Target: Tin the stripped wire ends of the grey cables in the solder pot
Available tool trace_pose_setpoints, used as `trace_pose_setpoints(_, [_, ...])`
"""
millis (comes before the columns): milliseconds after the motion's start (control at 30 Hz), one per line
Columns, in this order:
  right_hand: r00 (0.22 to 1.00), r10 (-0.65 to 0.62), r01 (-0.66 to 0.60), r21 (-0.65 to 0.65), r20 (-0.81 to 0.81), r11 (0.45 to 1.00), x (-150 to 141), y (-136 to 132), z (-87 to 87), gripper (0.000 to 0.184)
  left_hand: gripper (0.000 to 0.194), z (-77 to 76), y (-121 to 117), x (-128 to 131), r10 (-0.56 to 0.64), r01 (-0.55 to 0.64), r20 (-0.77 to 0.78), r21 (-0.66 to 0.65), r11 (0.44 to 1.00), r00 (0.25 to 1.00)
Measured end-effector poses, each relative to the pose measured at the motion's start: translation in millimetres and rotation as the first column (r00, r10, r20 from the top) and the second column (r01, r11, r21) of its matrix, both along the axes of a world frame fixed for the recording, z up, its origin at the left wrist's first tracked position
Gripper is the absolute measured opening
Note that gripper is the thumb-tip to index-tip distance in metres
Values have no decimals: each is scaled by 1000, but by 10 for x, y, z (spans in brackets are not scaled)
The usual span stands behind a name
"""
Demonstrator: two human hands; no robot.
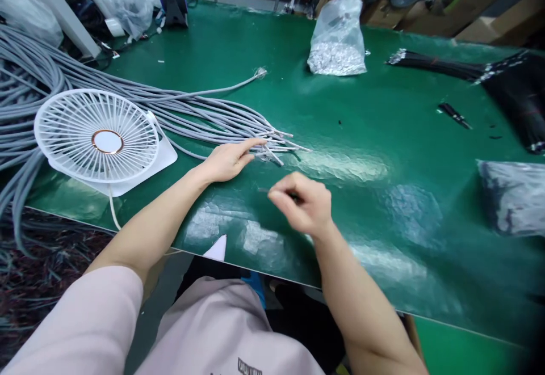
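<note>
We are keeping our hands apart above the green bench mat [385, 239]: our left hand [227, 162] is lying open, its fingertips reaching the cut ends of the grey cable bundle [213, 118], while our right hand [302, 202] is pinching a thin dark piece [263, 190]. The bundle is fanning out from the left of the frame, past a white desk fan [97, 137].
</note>
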State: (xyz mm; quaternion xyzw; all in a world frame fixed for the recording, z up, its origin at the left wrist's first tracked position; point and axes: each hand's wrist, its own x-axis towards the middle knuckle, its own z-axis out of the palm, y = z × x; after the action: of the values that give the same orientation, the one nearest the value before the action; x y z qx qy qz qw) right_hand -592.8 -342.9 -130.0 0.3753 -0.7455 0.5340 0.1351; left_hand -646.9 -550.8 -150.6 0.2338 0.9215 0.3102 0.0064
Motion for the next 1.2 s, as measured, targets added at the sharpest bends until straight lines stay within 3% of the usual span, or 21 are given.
trace_pose_setpoints(67, [990, -109, 102, 75, 86, 992, -116, 41, -76, 16, 41, 21, 10, 14, 70, -70, -7, 61, 996, 998])
trace_pose_setpoints(167, [973, -169, 141, 176, 160, 974, -269, 73, -210, 13, 26, 78, -9, 47, 182, -172, -58, 151, 974, 982])
trace_pose_setpoints(333, [960, -238, 198, 247, 146, 949, -309, 71, -276, 12, 14, 165, -58, 83, 224, -194, -198, 163, 967, 954])
trace_pose_setpoints(500, [952, -301, 273, 282, 59, 920, -296, 75, -256, 14, 24, 168, -35, 79, 208, -210, -226, 15, 977, 952])
trace_pose_setpoints(667, [932, -363, 331, 361, 21, 872, -314, 66, -262, 14, 32, 128, -22, 42, 165, -178, -125, -109, 978, 978])
trace_pose_setpoints(967, [905, -424, 343, 523, 41, 781, -339, 68, -247, 13, 34, 95, -34, 13, 38, -45, -58, -119, 992, 998])
trace_pose_setpoints(1200, [925, -374, 270, 578, 66, 770, -332, 50, -242, 16, 34, 100, -36, 7, -29, 22, -37, -168, 986, 999])
